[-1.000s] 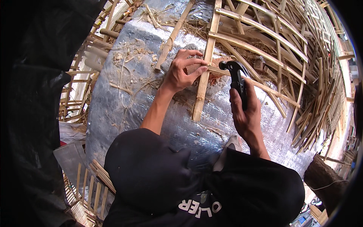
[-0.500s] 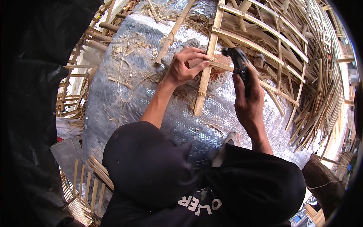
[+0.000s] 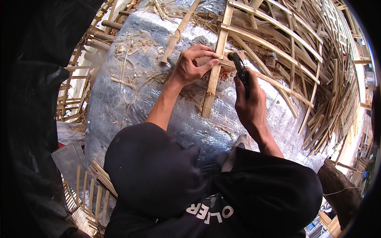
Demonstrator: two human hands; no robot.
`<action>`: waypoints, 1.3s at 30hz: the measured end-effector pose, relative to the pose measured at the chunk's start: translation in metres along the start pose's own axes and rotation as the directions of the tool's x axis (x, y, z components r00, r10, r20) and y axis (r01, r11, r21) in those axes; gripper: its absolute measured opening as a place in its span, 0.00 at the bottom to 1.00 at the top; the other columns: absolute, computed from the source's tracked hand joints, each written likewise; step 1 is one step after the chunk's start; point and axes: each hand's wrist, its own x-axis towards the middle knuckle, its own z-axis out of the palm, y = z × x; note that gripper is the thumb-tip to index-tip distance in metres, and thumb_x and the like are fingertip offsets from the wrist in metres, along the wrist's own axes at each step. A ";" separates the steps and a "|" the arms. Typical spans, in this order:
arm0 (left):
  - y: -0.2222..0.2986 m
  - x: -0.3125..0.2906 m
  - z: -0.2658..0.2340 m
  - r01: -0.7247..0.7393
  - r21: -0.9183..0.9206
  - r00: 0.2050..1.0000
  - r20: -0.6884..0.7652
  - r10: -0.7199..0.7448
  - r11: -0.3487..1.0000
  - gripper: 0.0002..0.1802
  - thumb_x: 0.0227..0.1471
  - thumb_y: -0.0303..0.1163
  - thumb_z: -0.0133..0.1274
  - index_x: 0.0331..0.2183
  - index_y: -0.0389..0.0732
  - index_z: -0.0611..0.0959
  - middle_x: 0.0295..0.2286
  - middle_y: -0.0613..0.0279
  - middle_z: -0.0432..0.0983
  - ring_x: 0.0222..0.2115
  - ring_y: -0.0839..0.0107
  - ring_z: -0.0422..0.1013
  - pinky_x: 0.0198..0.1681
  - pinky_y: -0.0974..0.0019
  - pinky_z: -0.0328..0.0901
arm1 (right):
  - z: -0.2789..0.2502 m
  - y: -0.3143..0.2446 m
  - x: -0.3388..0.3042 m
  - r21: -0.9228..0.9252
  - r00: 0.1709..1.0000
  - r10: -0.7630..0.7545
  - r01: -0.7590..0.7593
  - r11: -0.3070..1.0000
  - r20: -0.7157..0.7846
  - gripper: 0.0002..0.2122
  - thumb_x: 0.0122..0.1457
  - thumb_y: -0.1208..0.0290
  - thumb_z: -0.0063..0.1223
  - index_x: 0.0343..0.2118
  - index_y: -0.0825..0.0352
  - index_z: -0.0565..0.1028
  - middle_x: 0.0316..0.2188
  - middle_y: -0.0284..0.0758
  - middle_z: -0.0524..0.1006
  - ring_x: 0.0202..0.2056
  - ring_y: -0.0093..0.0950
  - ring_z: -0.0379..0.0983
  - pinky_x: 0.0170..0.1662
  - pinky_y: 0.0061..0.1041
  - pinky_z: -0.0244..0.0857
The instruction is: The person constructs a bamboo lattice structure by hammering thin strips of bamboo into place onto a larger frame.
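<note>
Hammer point(image 3: 243, 75) in right hand point(image 3: 252, 104), axis slanting up-left, head point(image 3: 232, 57) seemingly facing left

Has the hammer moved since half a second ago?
Yes. Judged against the long upright slat, the hammer in the right hand has shifted left, closer to that slat, with its head slightly lower in the picture.

Wood shavings point(image 3: 131, 50) litter a wrinkled silver foil sheet point(image 3: 183, 115), with a heap of thin wooden sticks point(image 3: 337, 88) piled at right, a thick brown log point(image 3: 336, 194) at lower right, a black tarp point(image 3: 33, 119) along the left edge and a gray panel point(image 3: 68, 159) at lower left.
</note>
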 end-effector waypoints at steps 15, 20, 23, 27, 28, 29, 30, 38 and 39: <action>0.000 -0.001 -0.003 0.011 -0.039 1.000 -0.014 -0.012 0.999 0.10 0.50 0.30 0.66 0.37 0.41 0.89 0.38 0.56 0.82 0.43 0.64 0.77 0.48 0.63 0.70 | -0.003 0.035 -0.006 -0.286 0.891 -0.452 0.444 0.849 0.044 0.30 0.48 0.74 0.69 0.57 0.59 0.72 0.26 0.31 0.75 0.24 0.28 0.74 0.24 0.27 0.67; -0.001 -0.001 -0.002 -0.013 -0.016 1.000 -0.021 0.013 1.000 0.10 0.50 0.30 0.65 0.37 0.41 0.89 0.38 0.57 0.82 0.43 0.64 0.77 0.48 0.63 0.70 | -0.001 0.039 0.006 -0.325 0.889 -0.454 0.447 0.833 0.059 0.25 0.50 0.76 0.67 0.53 0.62 0.76 0.25 0.33 0.75 0.22 0.29 0.73 0.24 0.28 0.66; -0.002 0.000 -0.003 -0.013 -0.016 1.000 -0.017 0.013 1.000 0.10 0.50 0.29 0.65 0.37 0.41 0.88 0.38 0.57 0.82 0.43 0.64 0.77 0.48 0.63 0.70 | -0.004 0.039 0.010 -0.319 0.893 -0.444 0.443 0.838 0.074 0.25 0.50 0.76 0.68 0.54 0.61 0.76 0.25 0.34 0.76 0.23 0.30 0.74 0.25 0.29 0.66; -0.004 0.000 -0.002 -0.015 -0.022 1.000 -0.011 0.015 1.000 0.10 0.50 0.31 0.65 0.37 0.41 0.88 0.38 0.57 0.82 0.43 0.63 0.77 0.49 0.62 0.69 | -0.002 0.045 0.009 -0.283 0.854 -0.512 0.516 0.808 0.095 0.25 0.50 0.77 0.67 0.54 0.62 0.76 0.25 0.34 0.75 0.23 0.31 0.74 0.25 0.29 0.66; -0.004 0.001 -0.002 -0.018 -0.013 1.000 -0.021 0.018 1.000 0.10 0.50 0.31 0.65 0.37 0.41 0.88 0.38 0.57 0.82 0.43 0.63 0.77 0.49 0.62 0.69 | 0.000 0.047 0.011 -0.262 0.876 -0.478 0.477 0.839 0.065 0.26 0.51 0.74 0.67 0.55 0.59 0.75 0.25 0.33 0.75 0.22 0.30 0.74 0.24 0.29 0.66; -0.003 0.001 -0.001 -0.020 -0.017 1.000 -0.022 0.019 1.000 0.10 0.50 0.31 0.65 0.37 0.41 0.88 0.38 0.57 0.82 0.43 0.63 0.77 0.49 0.62 0.69 | 0.001 0.048 0.012 -0.239 0.897 -0.441 0.436 0.868 0.035 0.27 0.51 0.72 0.67 0.56 0.56 0.74 0.24 0.32 0.74 0.22 0.30 0.74 0.23 0.29 0.66; -0.003 0.001 0.000 -0.011 -0.021 1.000 -0.024 0.010 1.000 0.10 0.50 0.32 0.65 0.36 0.41 0.88 0.38 0.57 0.82 0.43 0.63 0.77 0.49 0.61 0.69 | -0.003 0.048 0.008 -0.180 0.900 -0.435 0.432 0.884 0.029 0.26 0.53 0.74 0.66 0.57 0.59 0.73 0.25 0.34 0.75 0.23 0.29 0.75 0.24 0.28 0.67; -0.004 -0.003 -0.002 -0.001 0.003 1.000 -0.018 0.002 1.000 0.10 0.50 0.33 0.66 0.36 0.41 0.89 0.38 0.56 0.82 0.43 0.63 0.77 0.49 0.62 0.69 | -0.001 0.017 -0.014 0.285 0.997 0.082 -0.080 0.955 0.003 0.12 0.67 0.72 0.49 0.50 0.71 0.70 0.23 0.36 0.74 0.22 0.23 0.70 0.27 0.23 0.64; -0.005 -0.002 -0.002 -0.009 0.001 1.000 -0.023 0.009 1.000 0.10 0.50 0.33 0.66 0.36 0.40 0.89 0.38 0.56 0.82 0.43 0.63 0.77 0.49 0.62 0.69 | -0.002 0.011 -0.013 0.363 0.994 0.108 -0.094 0.927 -0.017 0.11 0.68 0.72 0.48 0.48 0.72 0.70 0.22 0.35 0.73 0.23 0.22 0.69 0.26 0.23 0.62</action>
